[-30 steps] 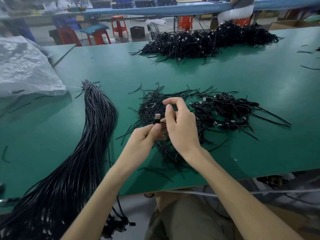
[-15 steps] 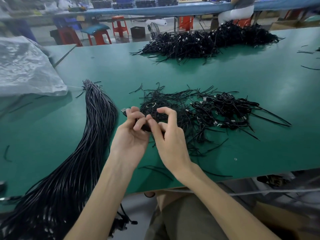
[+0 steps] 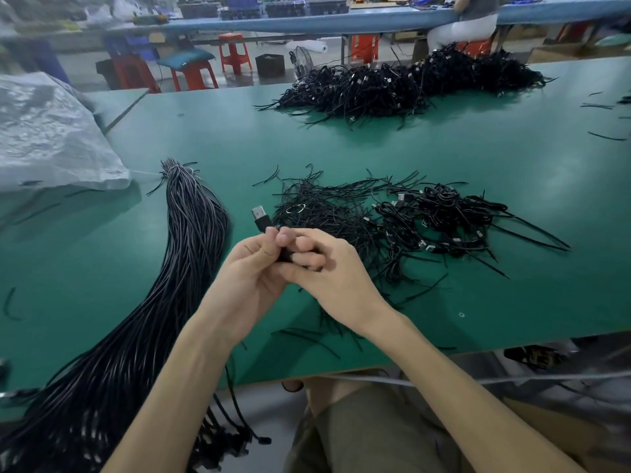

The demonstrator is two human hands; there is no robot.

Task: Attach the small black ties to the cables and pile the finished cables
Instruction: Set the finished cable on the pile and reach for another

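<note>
Plug (image 3: 261,216) tipped left — coil (image 3: 285,257) mostly hidden.

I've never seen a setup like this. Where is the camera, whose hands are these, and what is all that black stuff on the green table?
There is no machine here. A person works with bare hands, and the camera sits on their head, looking forward and down. The left hand and the right hand together grip one black cable. Its metal plug sticks up above the fingers. On the green table, a long bundle of straight cables lies on the left. In the middle is a heap of thin black ties, and just right of it a small pile of coiled cables. A bigger pile lies farther back. A crumpled plastic sheet sits at far left.
</note>
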